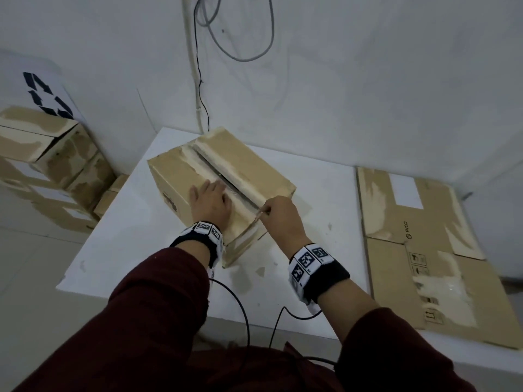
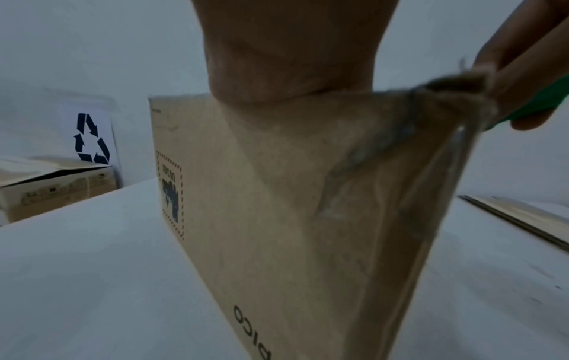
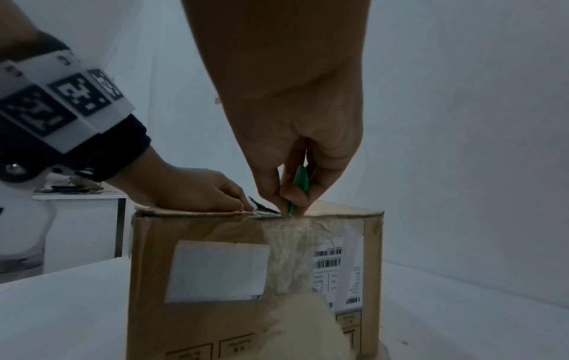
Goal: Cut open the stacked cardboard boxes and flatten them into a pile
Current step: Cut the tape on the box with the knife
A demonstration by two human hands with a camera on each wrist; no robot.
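A brown cardboard box [image 1: 175,176] stands on the white table [image 1: 127,244], its taped top seam slit open along most of its length. My left hand [image 1: 210,200] lies flat on the left top flap, fingers straight, beside the seam. My right hand [image 1: 278,215] pinches a small green cutter [image 3: 300,181] at the near end of the seam, its tip at the box's top edge [image 3: 291,214]. In the left wrist view the box side [image 2: 277,219] fills the frame and the cutter [image 2: 529,107] shows at the right. Torn clear tape [image 3: 289,243] hangs down the near face.
A flattened cardboard box [image 1: 418,244] lies on the table at the right. Several taped boxes [image 1: 48,171] are stacked on the floor at the left, under a recycling sign [image 1: 46,93]. Cables [image 1: 235,32] hang on the wall behind. Wrist-camera cords [image 1: 243,306] trail over the near table edge.
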